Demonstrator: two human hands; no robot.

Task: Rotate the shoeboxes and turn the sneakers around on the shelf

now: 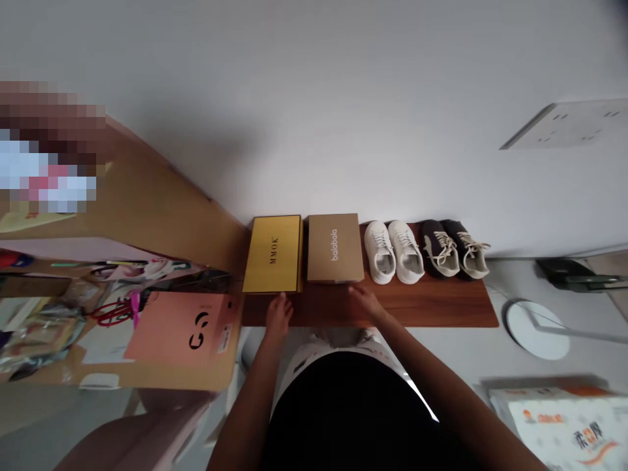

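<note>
A yellow shoebox (273, 255) marked "MMOK" lies on a reddish-brown wooden board (426, 304) against the wall. Beside it, with a narrow gap between, sits a brown "balabala" shoebox (334, 252). My left hand (279, 315) is at the front edge of the yellow box, its fingers loosely apart; whether it touches the box I cannot tell. Close to the front right corner of the brown box is my right hand (366, 303), slightly blurred, with fingers stretched and nothing visible in them. White sneakers (394, 254) and dark sneakers (454, 250) stand in pairs to the right.
On the left, a tan desk (171, 376) with a raised side panel carries a pink box (179, 327) and mixed clutter. A round white base (537, 329) and a white printed package (569, 422) are on the right. A socket plate (572, 125) is on the wall.
</note>
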